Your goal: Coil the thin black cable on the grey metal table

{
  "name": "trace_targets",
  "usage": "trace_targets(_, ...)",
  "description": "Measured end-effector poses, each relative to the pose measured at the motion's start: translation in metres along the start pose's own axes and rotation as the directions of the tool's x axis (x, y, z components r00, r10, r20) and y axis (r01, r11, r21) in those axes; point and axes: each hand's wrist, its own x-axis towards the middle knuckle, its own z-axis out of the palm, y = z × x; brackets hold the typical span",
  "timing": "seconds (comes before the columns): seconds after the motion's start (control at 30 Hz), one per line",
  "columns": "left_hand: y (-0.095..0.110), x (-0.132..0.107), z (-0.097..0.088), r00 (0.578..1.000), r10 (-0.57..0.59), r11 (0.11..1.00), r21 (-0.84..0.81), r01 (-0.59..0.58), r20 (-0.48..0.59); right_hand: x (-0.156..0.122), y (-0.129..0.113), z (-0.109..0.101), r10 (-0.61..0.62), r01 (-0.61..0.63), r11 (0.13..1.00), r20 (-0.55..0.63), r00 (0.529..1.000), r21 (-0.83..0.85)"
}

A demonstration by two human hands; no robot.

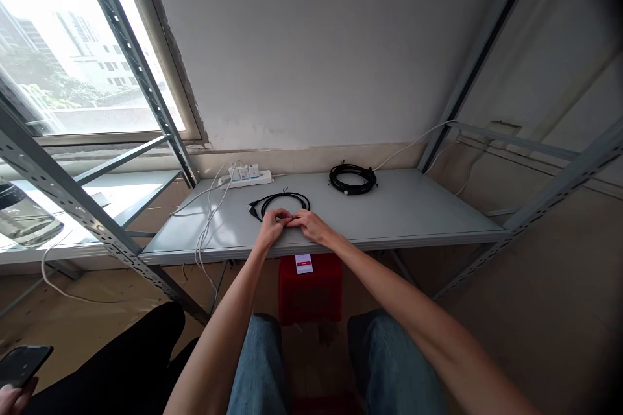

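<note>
A thin black cable lies in a loose coil on the grey shelf, its plug end pointing left. A small tie sticks up from the far side of the loop. My left hand is closed in a pinch at the near side of this coil. Beside it, my right hand pinches at the same spot, the fingertips of both hands almost meeting. The fingers hide the bit of cable between them, and whether a tie is there too I cannot make out.
A thicker black cable coil lies at the back. On the left stands a white power strip with plugs and trailing white cords. Below the front edge is a red stool bearing a card. Another person's hand holds a phone.
</note>
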Motion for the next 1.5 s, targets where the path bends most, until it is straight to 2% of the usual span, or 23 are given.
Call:
trace_targets(0.1, 0.002, -0.001, -0.001, 1.0, -0.009, 0.999, 0.031, 0.009, -0.016, 0.005, -0.003, -0.013, -0.075, 0.121, 0.958, 0.179, 0.981, -0.262)
trace_targets(0.17, 0.003, -0.001, -0.002, 0.999, -0.021, 0.998, 0.053, 0.023, -0.025, 0.01, -0.001, -0.023, -0.105, 0.218, 0.893, 0.289, 0.951, -0.393)
trace_targets(0.27, 0.004, -0.001, -0.003, 0.999, -0.023, 0.997, 0.072, 0.026, -0.042, 0.018, 0.004, -0.034, -0.197, 0.393, 0.771, 0.399, 0.896, -0.502)
trace_targets(0.37, 0.005, 0.0, -0.002, 0.997, -0.042, 0.997, 0.058, 0.045, -0.059, 0.021, 0.009, -0.038, -0.311, 0.539, 0.636, 0.456, 0.834, -0.552)
trace_targets(0.47, 0.005, 0.002, -0.002, 0.997, -0.062, 0.998, 0.021, 0.063, -0.053, 0.022, 0.012, -0.037, -0.385, 0.623, 0.531, 0.491, 0.781, -0.575)
trace_targets(0.63, 0.005, 0.0, -0.002, 0.996, -0.043, 0.999, 0.008, 0.044, -0.079, 0.029, 0.012, -0.038, -0.422, 0.692, 0.42, 0.549, 0.722, -0.587)
trace_targets(0.77, 0.006, -0.001, -0.002, 0.996, -0.037, 0.999, 0.012, 0.038, -0.083, 0.034, 0.014, -0.04, -0.415, 0.723, 0.367, 0.592, 0.691, -0.585)
trace_targets(0.87, 0.006, 0.0, -0.002, 0.996, -0.048, 0.999, 0.01, 0.049, -0.078, 0.031, 0.017, -0.038, -0.442, 0.726, 0.361, 0.577, 0.686, -0.586)
trace_targets(1.07, 0.005, 0.0, -0.002, 0.997, -0.064, 0.998, -0.026, 0.062, -0.051, 0.017, 0.023, -0.027, -0.438, 0.623, 0.471, 0.448, 0.779, -0.624)
trace_targets(1.33, 0.0, 0.001, -0.002, 0.996, -0.069, 0.997, -0.025, 0.067, -0.059, 0.011, 0.02, -0.024, -0.353, 0.529, 0.619, 0.395, 0.848, -0.581)
trace_targets(1.5, -0.003, 0.003, -0.001, 0.997, -0.051, 0.998, -0.046, 0.049, -0.06, 0.013, 0.018, -0.026, -0.315, 0.533, 0.607, 0.437, 0.842, -0.589)
